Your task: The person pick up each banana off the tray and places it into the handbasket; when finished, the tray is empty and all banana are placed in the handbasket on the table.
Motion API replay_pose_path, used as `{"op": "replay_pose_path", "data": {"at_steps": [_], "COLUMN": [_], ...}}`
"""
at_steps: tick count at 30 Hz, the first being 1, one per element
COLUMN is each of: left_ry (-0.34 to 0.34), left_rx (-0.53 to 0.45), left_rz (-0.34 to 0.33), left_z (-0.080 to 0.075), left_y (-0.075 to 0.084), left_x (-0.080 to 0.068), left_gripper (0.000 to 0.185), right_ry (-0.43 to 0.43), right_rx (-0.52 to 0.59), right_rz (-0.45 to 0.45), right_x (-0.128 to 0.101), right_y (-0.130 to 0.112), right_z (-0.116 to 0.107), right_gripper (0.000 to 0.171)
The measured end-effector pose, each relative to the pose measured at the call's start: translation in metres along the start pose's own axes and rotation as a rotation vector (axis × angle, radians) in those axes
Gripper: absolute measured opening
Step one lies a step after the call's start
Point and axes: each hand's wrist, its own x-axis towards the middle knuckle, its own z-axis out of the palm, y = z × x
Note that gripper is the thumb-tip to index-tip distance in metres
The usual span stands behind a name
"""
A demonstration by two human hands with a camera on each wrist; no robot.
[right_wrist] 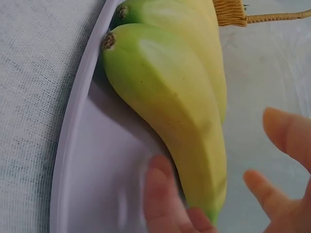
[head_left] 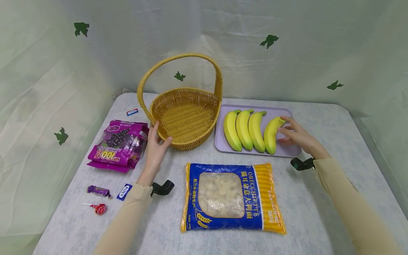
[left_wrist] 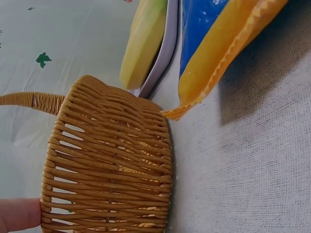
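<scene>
The yellow wicker basket [head_left: 188, 143] stands at the back with its tall handle raised. My left hand [head_left: 155, 152] touches its near left rim, with thumb and forefinger spread. In the left wrist view a fingertip [left_wrist: 22, 213] meets the basket's rim [left_wrist: 51, 160]. Several bananas lie on a pale purple tray [head_left: 294, 150], three side by side and one banana [head_left: 271, 136] apart at the right. Beside that right banana is my right hand [head_left: 299, 138], its fingers spread. Those fingers [right_wrist: 160, 194] overlap the banana's [right_wrist: 170, 92] narrow end in the right wrist view.
A blue and yellow orecchiette pasta bag [head_left: 223, 196] lies at front centre. A purple candy bag [head_left: 119, 145] is left of the basket. Nearby are a purple wrapped candy [head_left: 98, 191], a lollipop [head_left: 100, 209], a blue wrapped candy [head_left: 124, 191] and a small red-blue packet [head_left: 132, 112].
</scene>
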Motion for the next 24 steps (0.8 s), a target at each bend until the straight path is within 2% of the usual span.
{"op": "replay_pose_path", "data": {"at_steps": [4,7,14,19,24], "left_ry": [-0.008,-0.009,-0.005,-0.017,-0.026], "left_rx": [0.015,0.023,0.019,-0.005,-0.030], "left_rz": [-0.001,-0.001,0.022,0.009,-0.002], "left_z": [0.001,0.003,0.003,0.003,0.003], "left_y": [0.000,0.000,-0.002,-0.003,-0.005], "left_x": [0.000,0.000,-0.001,-0.003,-0.004], "left_gripper": [0.069,0.068,0.067,0.068,0.068], "right_ry": [-0.041,-0.057,0.002,0.021,0.017], "right_rx": [-0.047,-0.067,-0.151,-0.143,-0.085], "right_rz": [0.057,0.065,0.023,0.012,-0.007], "right_x": [0.005,0.008,0.012,0.014,0.012], "right_y": [-0.001,-0.003,-0.007,-0.006,-0.009], "right_z": [0.003,0.007,0.018,0.021,0.020], "right_gripper": [0.076,0.078,0.076,0.076,0.075]}}
